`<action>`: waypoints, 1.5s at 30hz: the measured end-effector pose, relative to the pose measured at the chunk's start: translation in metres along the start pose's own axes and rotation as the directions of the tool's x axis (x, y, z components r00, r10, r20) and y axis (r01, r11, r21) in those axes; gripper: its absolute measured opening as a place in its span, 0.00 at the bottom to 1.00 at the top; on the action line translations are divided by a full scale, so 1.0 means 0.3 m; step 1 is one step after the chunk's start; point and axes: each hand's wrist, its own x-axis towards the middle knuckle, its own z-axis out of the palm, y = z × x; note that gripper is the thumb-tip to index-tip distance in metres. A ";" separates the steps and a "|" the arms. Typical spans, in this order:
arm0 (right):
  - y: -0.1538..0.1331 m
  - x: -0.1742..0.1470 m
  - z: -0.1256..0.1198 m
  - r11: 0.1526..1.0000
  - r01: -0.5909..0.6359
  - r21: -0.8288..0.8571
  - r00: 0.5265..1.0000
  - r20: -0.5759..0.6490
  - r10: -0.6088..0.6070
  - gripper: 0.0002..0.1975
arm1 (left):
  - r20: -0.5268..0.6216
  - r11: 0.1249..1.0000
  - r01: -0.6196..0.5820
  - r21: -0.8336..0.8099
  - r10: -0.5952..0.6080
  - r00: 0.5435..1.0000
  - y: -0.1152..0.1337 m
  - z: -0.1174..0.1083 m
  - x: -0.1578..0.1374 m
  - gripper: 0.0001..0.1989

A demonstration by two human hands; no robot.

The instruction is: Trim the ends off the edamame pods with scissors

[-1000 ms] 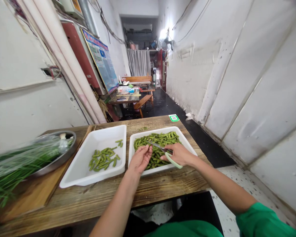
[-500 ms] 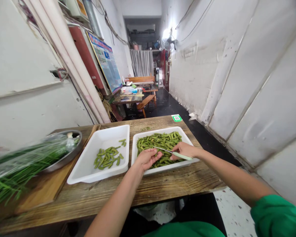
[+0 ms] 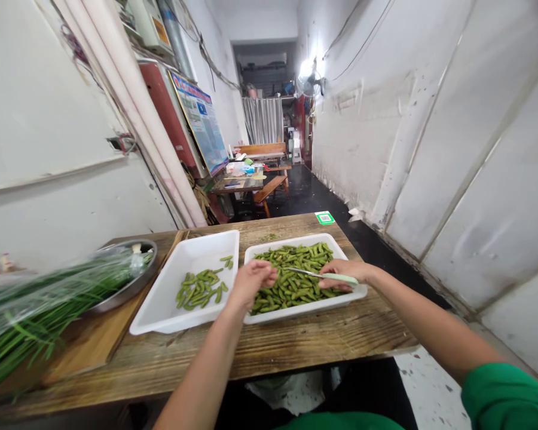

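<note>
My right hand (image 3: 341, 273) holds scissors (image 3: 346, 278) with pale green handles, their metal blades pointing left over the right tray. My left hand (image 3: 254, 279) is above the left rim of that tray, fingers curled together; whatever they hold, if anything, is hidden. Beneath both hands, a heap of green soybean pods (image 3: 291, 294) fills the right white tray (image 3: 296, 315). The left white tray (image 3: 155, 319) contains a smaller pile of pods (image 3: 199, 288), with a few lying apart near its right wall.
Both trays stand on a wooden table (image 3: 296, 346). At the left, long green stalks (image 3: 63, 310) in clear plastic lie across a metal bowl (image 3: 116, 295) and a wooden board (image 3: 87, 346). A green QR card (image 3: 324, 218) lies at the far edge. Beyond are another table and benches.
My left hand has moved left, away from the scissor tips, and its fingers have drawn together. My right hand keeps its grip on the scissors. The view has shifted slightly.
</note>
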 end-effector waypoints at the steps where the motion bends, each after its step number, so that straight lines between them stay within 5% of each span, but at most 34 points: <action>1: 0.004 -0.010 -0.008 0.999 0.031 0.038 1.000 0.000 -0.031 0.22 | -0.129 0.976 -0.130 0.177 0.154 0.980 0.022 -0.053 0.006 0.05; 3: 0.012 -0.025 -0.015 0.991 0.094 0.093 0.995 -0.035 -0.091 0.23 | -0.285 0.770 -0.161 0.617 0.410 0.867 0.061 -0.144 0.023 0.08; 5: 0.016 -0.028 -0.011 0.983 0.132 0.126 0.988 -0.099 -0.120 0.23 | -0.271 0.505 -0.069 0.860 0.569 0.776 0.082 -0.184 0.044 0.10; 6: 0.017 -0.025 -0.004 0.980 0.140 0.139 0.983 -0.135 -0.122 0.23 | -0.223 0.400 -0.043 0.915 0.594 0.773 0.083 -0.181 0.058 0.10; 12: 0.013 0.036 0.066 0.983 0.161 0.091 0.926 -0.359 -0.119 0.22 | -0.006 0.081 -0.025 0.996 0.364 0.931 0.019 -0.007 0.188 0.12; 17: 0.035 0.087 0.114 0.964 0.188 -0.186 0.798 -0.543 -0.260 0.21 | -0.033 -0.038 0.048 0.998 0.322 0.946 -0.024 0.036 0.282 0.09; 23: 0.032 0.088 0.126 0.931 0.057 -0.360 0.747 -0.604 -0.279 0.23 | -0.006 -0.068 0.031 0.997 0.343 0.939 -0.044 0.035 0.282 0.12; 26: 0.024 0.081 0.124 0.932 0.017 -0.362 0.742 -0.621 -0.254 0.23 | 0.021 0.077 -0.054 0.996 0.376 0.926 -0.028 0.042 0.260 0.08; 30: 0.023 0.076 0.121 0.940 0.024 -0.340 0.725 -0.642 -0.251 0.23 | 0.075 0.688 -0.286 0.667 0.321 0.944 -0.019 0.084 0.202 0.12; 33: 0.020 0.074 0.120 0.938 0.015 -0.346 0.723 -0.644 -0.249 0.23 | 0.140 0.931 -0.250 0.265 0.219 0.966 -0.036 0.132 0.147 0.18; 37: 0.013 0.071 0.121 0.932 0.017 -0.361 0.732 -0.631 -0.258 0.23 | 0.128 0.988 -0.129 0.088 0.117 0.985 -0.053 0.163 0.102 0.20; 45: 0.017 0.074 0.119 0.928 0.051 -0.370 0.759 -0.589 -0.276 0.23 | 0.135 0.985 -0.164 0.059 0.155 0.979 -0.048 0.142 0.106 0.19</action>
